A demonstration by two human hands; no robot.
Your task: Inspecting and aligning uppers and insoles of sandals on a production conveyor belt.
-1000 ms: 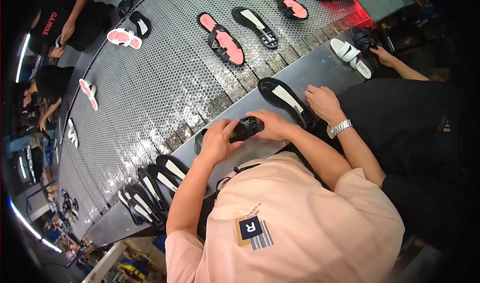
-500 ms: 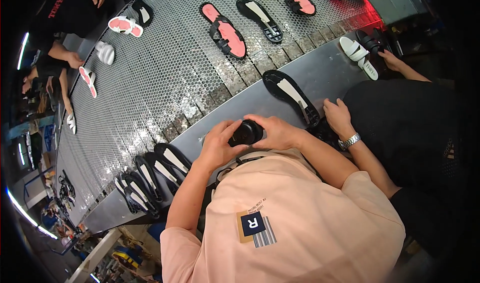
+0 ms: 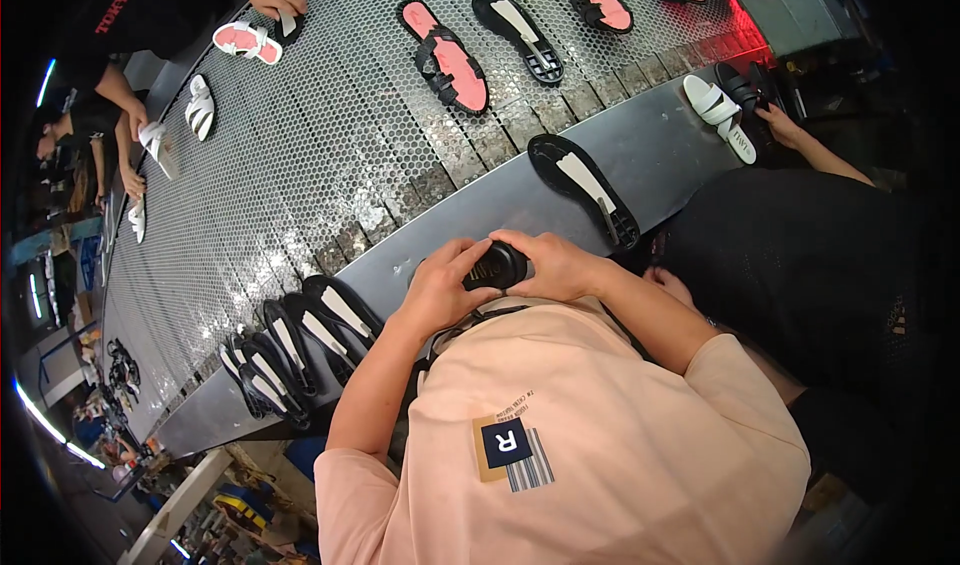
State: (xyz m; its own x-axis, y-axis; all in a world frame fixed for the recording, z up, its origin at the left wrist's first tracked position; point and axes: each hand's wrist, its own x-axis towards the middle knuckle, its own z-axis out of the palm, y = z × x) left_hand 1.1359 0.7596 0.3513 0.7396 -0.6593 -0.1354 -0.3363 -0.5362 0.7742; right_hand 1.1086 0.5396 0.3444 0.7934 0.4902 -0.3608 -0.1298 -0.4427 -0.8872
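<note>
Close to my body, at the near edge of the metal ledge, I hold a black sandal (image 3: 497, 268) seen end-on. My left hand (image 3: 440, 283) is closed on its left side. From the right, my right hand (image 3: 556, 267) grips it, with the thumbs and forefingers around the dark opening. Most of the sandal is hidden by my hands. A black sole (image 3: 583, 187) with a white strip lies on the ledge beyond my right hand. Left of my left hand, several similar black soles (image 3: 300, 340) lie overlapping along the ledge.
A perforated metal conveyor (image 3: 330, 155) carries black sandals with pink insoles (image 3: 462, 63) and another black sole (image 3: 520, 37). At right, a dark-clothed co-worker (image 3: 800, 255) sits close beside white sandals (image 3: 712, 103). Co-workers' hands (image 3: 278, 0) reach over the far-left edge.
The sandal in my hands has tilted slightly, showing more inside. The right co-worker's watch-wearing hand has drawn back from the sole. Across the conveyor, a hand has reached onto a black sole.
</note>
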